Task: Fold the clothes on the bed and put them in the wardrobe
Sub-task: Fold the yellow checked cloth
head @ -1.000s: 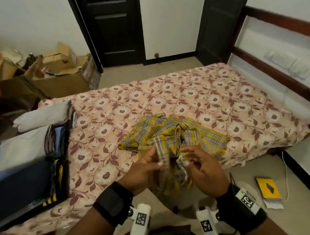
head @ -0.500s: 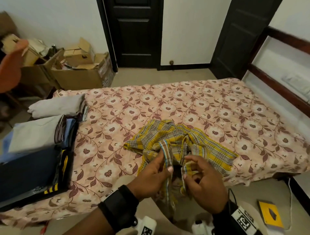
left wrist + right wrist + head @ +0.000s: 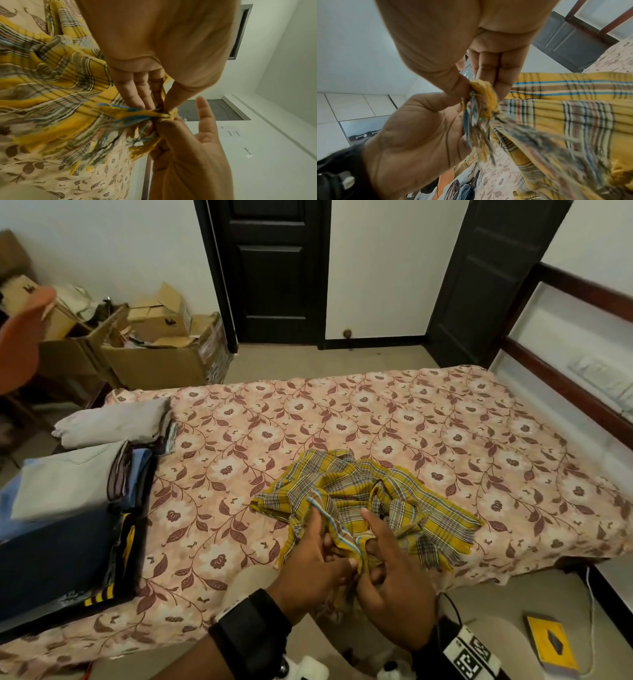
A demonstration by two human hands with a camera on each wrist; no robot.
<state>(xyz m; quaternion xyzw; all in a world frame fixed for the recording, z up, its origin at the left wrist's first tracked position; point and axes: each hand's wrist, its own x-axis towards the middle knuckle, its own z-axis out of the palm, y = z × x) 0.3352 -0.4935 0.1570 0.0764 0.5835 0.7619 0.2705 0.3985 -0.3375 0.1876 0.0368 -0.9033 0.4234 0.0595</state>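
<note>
A crumpled yellow plaid cloth (image 3: 359, 491) lies near the front edge of the floral-sheeted bed (image 3: 411, 419). My left hand (image 3: 318, 553) and right hand (image 3: 380, 559) meet at its near edge, and each pinches a bunched corner with a blue stripe. In the left wrist view my left hand (image 3: 159, 106) pinches the cloth (image 3: 60, 81) between thumb and fingers, with the right hand (image 3: 188, 148) just below. In the right wrist view my right hand (image 3: 479, 86) pinches the cloth (image 3: 556, 108), beside the left hand (image 3: 419, 128). Folded clothes (image 3: 68, 484) are stacked at the bed's left.
A folded grey garment (image 3: 113, 422) lies behind the stack. Cardboard boxes (image 3: 161, 354) stand on the floor at far left. Dark doors (image 3: 270, 268) are across the room. A wooden bed frame (image 3: 565, 371) runs along the right. A yellow book (image 3: 548, 645) lies on the floor.
Both hands moved up and forward over the bed's edge, drawing the cloth's edge together between them. The right index finger now points up. The view has tilted up.
</note>
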